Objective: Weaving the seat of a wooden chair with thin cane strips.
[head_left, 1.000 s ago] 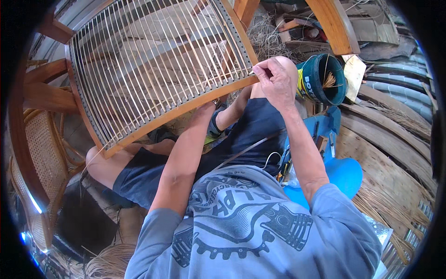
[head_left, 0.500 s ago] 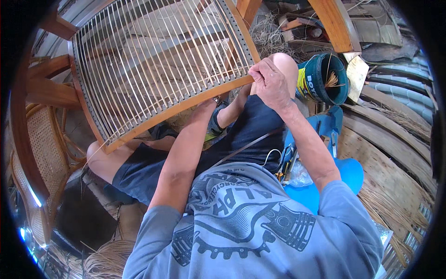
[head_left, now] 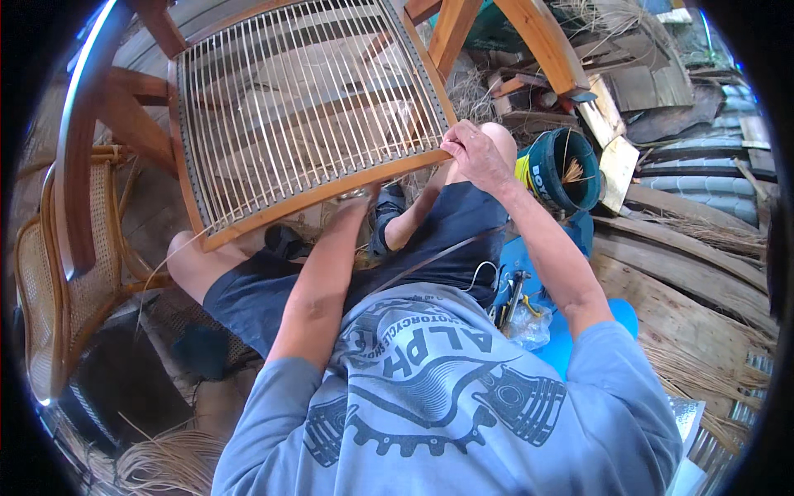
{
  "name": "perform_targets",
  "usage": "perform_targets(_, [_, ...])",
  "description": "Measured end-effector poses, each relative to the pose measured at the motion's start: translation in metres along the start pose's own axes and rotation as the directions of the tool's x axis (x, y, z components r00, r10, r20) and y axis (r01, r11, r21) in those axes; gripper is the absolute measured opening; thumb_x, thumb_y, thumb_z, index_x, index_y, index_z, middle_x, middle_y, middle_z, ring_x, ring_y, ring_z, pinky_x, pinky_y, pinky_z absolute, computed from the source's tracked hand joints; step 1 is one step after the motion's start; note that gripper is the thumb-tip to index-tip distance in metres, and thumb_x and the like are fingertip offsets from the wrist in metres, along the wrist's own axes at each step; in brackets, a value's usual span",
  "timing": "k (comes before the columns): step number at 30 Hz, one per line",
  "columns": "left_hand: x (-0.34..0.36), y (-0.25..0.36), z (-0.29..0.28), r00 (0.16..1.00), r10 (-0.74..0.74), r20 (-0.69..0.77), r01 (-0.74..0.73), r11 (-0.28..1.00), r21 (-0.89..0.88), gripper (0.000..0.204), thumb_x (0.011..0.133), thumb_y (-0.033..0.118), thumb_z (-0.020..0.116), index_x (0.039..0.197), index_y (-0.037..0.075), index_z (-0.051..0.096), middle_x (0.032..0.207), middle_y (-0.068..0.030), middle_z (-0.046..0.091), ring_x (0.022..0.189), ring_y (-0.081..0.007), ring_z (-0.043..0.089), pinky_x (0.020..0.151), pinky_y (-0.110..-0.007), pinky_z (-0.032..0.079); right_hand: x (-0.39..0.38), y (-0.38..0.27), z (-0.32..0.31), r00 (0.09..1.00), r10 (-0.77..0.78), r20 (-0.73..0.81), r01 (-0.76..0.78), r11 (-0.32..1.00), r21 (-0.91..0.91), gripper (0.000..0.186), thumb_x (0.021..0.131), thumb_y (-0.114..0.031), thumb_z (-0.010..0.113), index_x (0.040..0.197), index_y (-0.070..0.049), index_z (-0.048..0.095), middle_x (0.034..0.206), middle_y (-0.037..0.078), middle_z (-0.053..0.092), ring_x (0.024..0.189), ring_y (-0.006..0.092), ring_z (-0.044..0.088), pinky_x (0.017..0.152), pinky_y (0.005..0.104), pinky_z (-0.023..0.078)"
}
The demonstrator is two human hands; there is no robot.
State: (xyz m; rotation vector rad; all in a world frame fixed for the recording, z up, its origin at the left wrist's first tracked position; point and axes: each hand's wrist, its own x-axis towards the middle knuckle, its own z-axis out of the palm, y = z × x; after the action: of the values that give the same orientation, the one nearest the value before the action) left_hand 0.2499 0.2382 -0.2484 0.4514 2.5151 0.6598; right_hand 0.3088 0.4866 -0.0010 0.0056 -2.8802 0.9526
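Observation:
A wooden chair frame (head_left: pixel 310 201) lies tilted over my knees, its seat opening strung with many pale cane strands (head_left: pixel 273 107) through holes along the rails. My right hand (head_left: pixel 480 155) is closed at the near right corner of the frame, thumb and fingers pinched together at the rail. What sits between those fingertips is too small to make out. My left hand (head_left: pixel 354 201) reaches under the front rail; its fingers are hidden beneath the frame. A loose cane end (head_left: pixel 157 269) hangs from the near left corner.
A dark green bucket (head_left: pixel 583 169) with cane bits stands right of my knee. Beside me are a blue plastic seat (head_left: pixel 558 331), tools and a plastic bag (head_left: pixel 529 326). A woven-cane chair (head_left: pixel 87 248) stands at left, a coil of cane (head_left: pixel 169 463) below it. Planks (head_left: pixel 670 310) lie at right.
The chair frame has shifted slightly right in view, its near left corner now higher. My right hand has stayed at the corner and my left hand under the rail.

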Motion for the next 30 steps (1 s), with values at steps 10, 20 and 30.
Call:
perform_targets(10, [0.094, -0.175, 0.003, 0.961, 0.276, 0.002, -0.227, 0.789, 0.571, 0.046, 0.095, 0.037, 0.056, 0.135, 0.015, 0.061, 0.127, -0.0193, 0.066, 0.117, -0.0352, 0.063, 0.102, -0.050, 0.047, 0.020, -0.010, 0.003, 0.981, 0.045, 0.186, -0.070, 0.990, 0.126, 0.025, 0.088, -0.011, 0.073, 0.107, -0.002, 0.060, 0.088, 0.003, 0.057, 0.077, 0.0120, 0.055, 0.073, 0.0272, 0.049])
perform_targets(20, [0.044, -0.166, -0.049, 0.946, 0.222, 0.234, -0.302, 0.867, 0.397, 0.046, 0.095, 0.038, 0.056, 0.133, 0.013, 0.061, 0.124, -0.0199, 0.067, 0.114, -0.0361, 0.064, 0.100, -0.049, 0.048, 0.012, 0.007, -0.004, 0.971, 0.089, 0.220, -0.120, 0.984, 0.130, 0.033, 0.085, -0.011, 0.078, 0.110, -0.003, 0.058, 0.091, 0.003, 0.055, 0.079, 0.0114, 0.053, 0.074, 0.0266, 0.049])
perform_targets(30, [-0.023, -0.020, -0.058, 0.887, 0.077, 0.456, -0.212, 0.944, 0.253, 0.046, 0.095, 0.038, 0.056, 0.132, 0.011, 0.062, 0.122, -0.0205, 0.068, 0.111, -0.0370, 0.065, 0.097, -0.049, 0.049, -0.005, 0.013, 0.009, 0.978, 0.206, -0.028, -0.171, 0.876, 0.451, 0.061, 0.081, -0.005, 0.080, 0.134, 0.002, 0.051, 0.100, 0.005, 0.059, 0.086, 0.0094, 0.059, 0.080, 0.0263, 0.054])
